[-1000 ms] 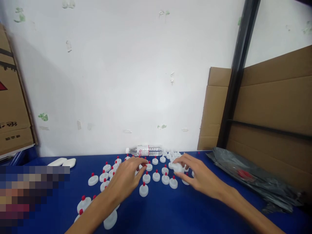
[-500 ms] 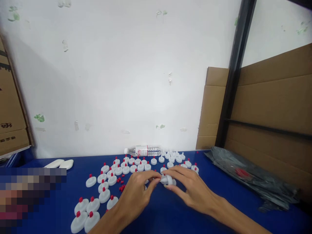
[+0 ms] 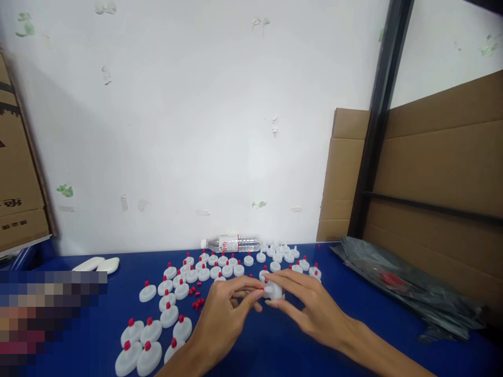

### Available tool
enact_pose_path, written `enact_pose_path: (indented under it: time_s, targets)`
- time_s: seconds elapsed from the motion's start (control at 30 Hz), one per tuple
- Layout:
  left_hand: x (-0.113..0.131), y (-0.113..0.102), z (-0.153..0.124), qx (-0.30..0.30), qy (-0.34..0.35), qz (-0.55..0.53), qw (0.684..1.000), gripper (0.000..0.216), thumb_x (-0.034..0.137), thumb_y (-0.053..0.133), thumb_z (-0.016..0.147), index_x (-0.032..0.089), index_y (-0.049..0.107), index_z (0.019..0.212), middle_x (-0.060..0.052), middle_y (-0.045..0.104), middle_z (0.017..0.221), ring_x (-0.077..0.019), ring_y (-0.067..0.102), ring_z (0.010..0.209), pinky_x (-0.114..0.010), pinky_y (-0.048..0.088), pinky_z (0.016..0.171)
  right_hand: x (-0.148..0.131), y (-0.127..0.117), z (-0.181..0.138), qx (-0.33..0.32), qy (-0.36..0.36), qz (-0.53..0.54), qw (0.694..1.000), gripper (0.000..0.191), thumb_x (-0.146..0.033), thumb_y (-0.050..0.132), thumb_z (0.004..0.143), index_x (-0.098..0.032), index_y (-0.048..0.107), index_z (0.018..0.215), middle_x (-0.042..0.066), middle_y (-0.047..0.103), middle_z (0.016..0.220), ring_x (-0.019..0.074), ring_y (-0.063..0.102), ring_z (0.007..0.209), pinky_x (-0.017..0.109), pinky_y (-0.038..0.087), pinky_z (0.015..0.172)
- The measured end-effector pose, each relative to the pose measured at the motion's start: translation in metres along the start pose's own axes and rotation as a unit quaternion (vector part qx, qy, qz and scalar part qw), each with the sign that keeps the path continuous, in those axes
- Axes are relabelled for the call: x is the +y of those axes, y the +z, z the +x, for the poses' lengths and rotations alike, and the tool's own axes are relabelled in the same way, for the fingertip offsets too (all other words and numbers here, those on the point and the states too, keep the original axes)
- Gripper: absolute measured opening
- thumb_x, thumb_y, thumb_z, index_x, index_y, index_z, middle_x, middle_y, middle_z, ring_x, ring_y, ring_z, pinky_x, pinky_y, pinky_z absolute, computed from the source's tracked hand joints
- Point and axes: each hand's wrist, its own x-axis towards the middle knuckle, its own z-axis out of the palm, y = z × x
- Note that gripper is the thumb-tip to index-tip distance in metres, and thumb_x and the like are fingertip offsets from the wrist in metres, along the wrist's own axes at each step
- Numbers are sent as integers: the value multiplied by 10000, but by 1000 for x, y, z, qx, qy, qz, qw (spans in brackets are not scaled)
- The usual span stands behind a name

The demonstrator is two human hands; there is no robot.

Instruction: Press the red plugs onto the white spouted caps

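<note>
My right hand (image 3: pixel 304 296) grips a white nozzle lid (image 3: pixel 276 290) by its round body, the spout turned towards the left. At the spout's end, my left hand (image 3: pixel 231 306) pinches a small red cap, mostly hidden by the fingertips. Around my hands stand white lids with red tips, such as one lid (image 3: pixel 169 316) on the left and another lid (image 3: pixel 238 270) behind. Several loose red caps (image 3: pixel 197 303) lie just left of my left hand. White lids with bare spouts (image 3: pixel 289 257) are clustered at the back, beyond my right hand.
A clear plastic bottle (image 3: pixel 245 243) lies on its side against the wall. Two white oval objects (image 3: pixel 108 265) rest at the back left of the blue table (image 3: pixel 314 340). Grey plastic bags (image 3: pixel 404 288) lie on the right, beside cardboard (image 3: pixel 440 157) and a dark post (image 3: pixel 377 120).
The lid in my right hand has turned, its spout now meeting my left fingers more squarely. My left fingertips have shifted slightly right, and a bit of red shows at the spout's end.
</note>
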Motion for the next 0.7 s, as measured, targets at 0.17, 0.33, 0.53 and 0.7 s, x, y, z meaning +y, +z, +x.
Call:
enact_pose_path:
  time_s: [0.17, 0.33, 0.53, 0.7]
  targets:
    - [-9, -3, -2, -12, 99, 207, 973, 234, 294, 498, 998, 254, 727, 973, 13, 780, 916, -165, 712, 777, -253, 484, 708, -1, 4, -2, 12, -20, -17, 1000, 409, -376, 597, 980, -246, 571, 1367, 80, 709, 1192, 223, 687, 1049, 369, 559, 925]
    - [-11, -1, -2, -64, 157, 258, 951, 328, 203, 348, 1017, 207, 608, 818, 5, 700, 775, -135, 632, 658, -245, 425, 626, -6, 6, -5, -4, -66, -22, 998, 376, -330, 513, 1025, -219, 530, 1384, 81, 728, 1178, 213, 711, 962, 355, 570, 861]
    - [-9, -6, 0, -76, 173, 343, 920, 244, 224, 417, 1016, 224, 640, 916, 10, 694, 818, -163, 658, 714, -273, 423, 633, -10, 10, 1, -13, -30, -20, 999, 307, -290, 559, 1000, -251, 571, 1304, 66, 720, 1181, 209, 696, 997, 351, 546, 884]
    - [-2, -32, 10, -64, 241, 426, 870, 293, 270, 399, 1031, 210, 685, 1007, -34, 701, 875, -195, 666, 782, -291, 440, 642, -6, -1, 8, -11, 49, -30, 998, 158, -239, 569, 965, -260, 602, 1118, 42, 715, 1111, 219, 665, 983, 395, 503, 896]
